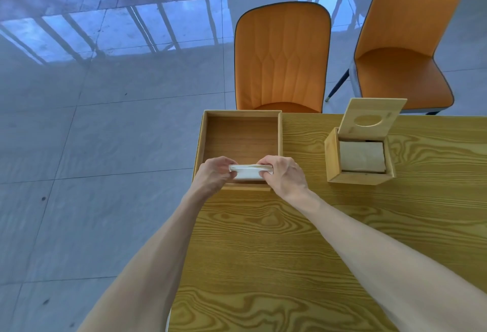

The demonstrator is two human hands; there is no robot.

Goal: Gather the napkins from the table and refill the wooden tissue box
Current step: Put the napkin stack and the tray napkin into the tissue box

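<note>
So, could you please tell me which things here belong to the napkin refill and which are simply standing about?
Belong to the job:
- napkin stack, held by left hand and right hand
- open wooden tray
- wooden tissue box, lid up, tissue inside

Standing about:
- two orange chairs
- table

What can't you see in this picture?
Head view:
- How many napkins are in the stack: the left hand and right hand cover its ends.
- How full the tissue box is: its walls hide everything below the top sheet.
- The table: cut off by the right and bottom edges.
</note>
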